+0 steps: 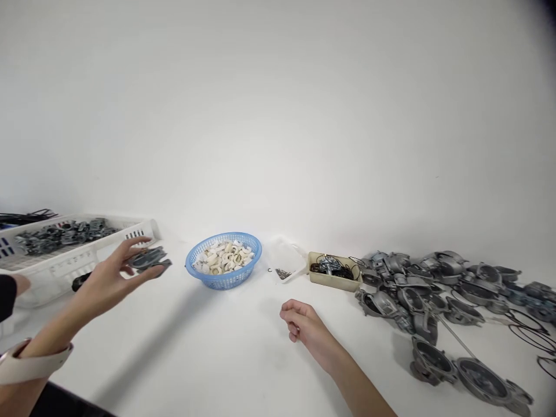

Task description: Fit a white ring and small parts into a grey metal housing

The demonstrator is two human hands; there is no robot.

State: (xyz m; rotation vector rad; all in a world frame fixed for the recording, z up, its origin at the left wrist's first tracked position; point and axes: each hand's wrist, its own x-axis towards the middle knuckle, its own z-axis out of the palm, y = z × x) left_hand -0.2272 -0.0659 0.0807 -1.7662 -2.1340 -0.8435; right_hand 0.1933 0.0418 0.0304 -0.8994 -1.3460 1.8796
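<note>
My left hand (pixel 113 277) is raised in front of the white plastic crate, its thumb and fingers gripping a grey metal casting (pixel 147 259) by the edges. The casting is round and slightly blurred. Over the white table, my right hand (pixel 304 324) is curled, fingers bent in toward the palm; whether anything small sits inside is hidden. It is nearest to a white tray (pixel 299 267) with small metal pins (pixel 283 273) and a cream bin (pixel 334 282) of dark rings and cords. Between the hands, farther back, stands a blue basket (pixel 223 282) of cream-white curved pieces (pixel 223 258).
Grey round metal housings (pixel 403 289) lie heaped on the right, two of them nearer the front edge. Thin black loops (pixel 530 330) lie at far right. The white crate (pixel 56 275) at left holds many small grey parts (pixel 65 234). A white wall (pixel 278 116) rises behind.
</note>
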